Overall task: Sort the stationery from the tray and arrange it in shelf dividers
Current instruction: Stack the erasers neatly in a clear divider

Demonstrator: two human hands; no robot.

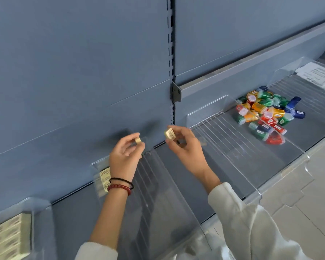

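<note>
left hand (123, 156) pinching small box (138, 140), right hand (186, 147) beside it pinching second box (170, 134), both above shelf (165, 166), before back panel (83, 72). labelled packs (104, 178) in compartment beside left wrist; heap of containers (265, 113) in compartment to right, paper packs (317, 74) beyond.

Hands: two, left hand (123, 158) and right hand (188, 149). Pinched cream boxes: two, left box (138, 140) and right box (170, 134). Stacked boxes (104, 180) just below left wrist: three labels show. Coloured cases (265, 113) well right of right hand: heap, uncountable. Wristbands (120, 186): two.

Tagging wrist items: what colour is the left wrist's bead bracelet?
Dark red. The bead bracelet shows best in the head view.
</note>
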